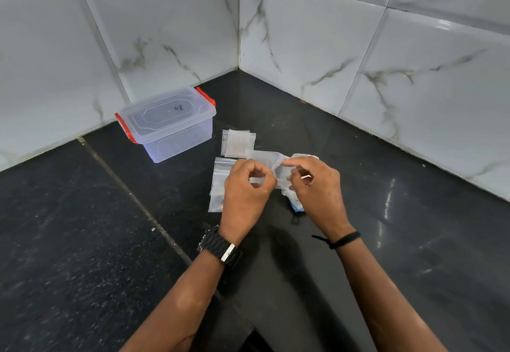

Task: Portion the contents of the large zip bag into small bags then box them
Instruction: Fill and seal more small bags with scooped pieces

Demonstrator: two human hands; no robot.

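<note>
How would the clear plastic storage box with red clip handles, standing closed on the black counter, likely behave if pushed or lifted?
The clear lidded plastic box looks empty through its walls, so it is probably light. On the glossy black counter it would likely slide rather than tip, being low and wide. Its moulded walls suggest it stays stiff when lifted, and the red clips appear latched.

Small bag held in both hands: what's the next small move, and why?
Probably pull its mouth open. Both the left hand and the right hand pinch the small bag above the counter, and whether it holds anything cannot be told. The large zip bag lies flat beneath, spare small bags wait behind, and the box has its lid on.
</note>
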